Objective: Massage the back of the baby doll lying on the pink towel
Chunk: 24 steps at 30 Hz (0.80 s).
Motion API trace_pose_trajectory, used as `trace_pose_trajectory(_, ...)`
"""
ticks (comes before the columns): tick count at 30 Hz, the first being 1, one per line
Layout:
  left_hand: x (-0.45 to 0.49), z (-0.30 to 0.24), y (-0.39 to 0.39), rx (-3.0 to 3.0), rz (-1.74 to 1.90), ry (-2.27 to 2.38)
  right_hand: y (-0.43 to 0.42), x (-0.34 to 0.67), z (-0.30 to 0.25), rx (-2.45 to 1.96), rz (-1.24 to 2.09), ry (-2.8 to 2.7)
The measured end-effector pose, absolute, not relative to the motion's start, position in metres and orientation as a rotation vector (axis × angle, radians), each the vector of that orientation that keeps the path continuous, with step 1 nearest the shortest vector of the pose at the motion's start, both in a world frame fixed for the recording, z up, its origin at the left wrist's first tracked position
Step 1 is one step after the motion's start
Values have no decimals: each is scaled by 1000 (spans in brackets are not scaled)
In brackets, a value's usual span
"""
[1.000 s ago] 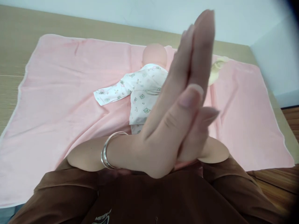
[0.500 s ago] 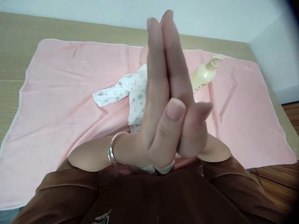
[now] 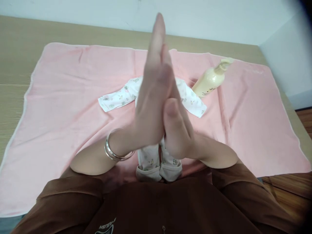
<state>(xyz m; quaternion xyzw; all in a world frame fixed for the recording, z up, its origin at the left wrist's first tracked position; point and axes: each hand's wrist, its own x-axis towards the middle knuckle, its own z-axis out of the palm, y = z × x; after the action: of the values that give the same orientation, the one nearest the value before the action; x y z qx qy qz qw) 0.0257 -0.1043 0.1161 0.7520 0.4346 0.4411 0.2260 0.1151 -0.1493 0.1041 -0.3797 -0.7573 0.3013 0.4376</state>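
In front of my chest, my left hand [image 3: 149,110] and my right hand [image 3: 179,130] press palm to palm. Their fingers stretch upward, a little blurred, and I see nothing held between them. Silver bangles [image 3: 110,151] circle my left wrist. Below and behind the hands lies a white printed baby outfit [image 3: 119,97], its sleeves spread to both sides and its cuffed legs [image 3: 149,162] pointing toward me. My hands hide its middle and whatever is at its neck end. A cream pump bottle [image 3: 211,79] leans near the right sleeve.
A pink blanket [image 3: 65,84] with a white edge covers most of the wooden table [image 3: 14,48]. Behind the table rises a pale wall [image 3: 214,19]. Dark wooden flooring [image 3: 287,188] shows at the lower right.
My hands have turned and shifted left and slid against each other, the left fingers now reaching higher. More of the outfit's right sleeve and legs shows.
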Motion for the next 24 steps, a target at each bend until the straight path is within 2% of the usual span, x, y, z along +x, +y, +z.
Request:
trace_pose_trajectory(3,33,96,-67,1808,1479,987,-127,121,93,-690,745,-1809)
trace_pose_trajectory(6,39,79,-60,1679,1580,1003,-89,129,63,-827,602,-1716)
trace_pose_trajectory(11,39,51,-50,1660,1498,1097,-33,147,16,-1198,429,-1669)
trace_pose_trajectory(15,32,17,-17,1623,1396,1322,-12,160,-8,-1193,243,-1740)
trace_pose_trajectory(19,26,-10,-2,1645,1438,1431,-4,170,-24,-1143,239,-1724)
trace_pose_trajectory(24,13,-17,-3,1748,1379,1475,-5,180,-28,-1219,236,-1756)
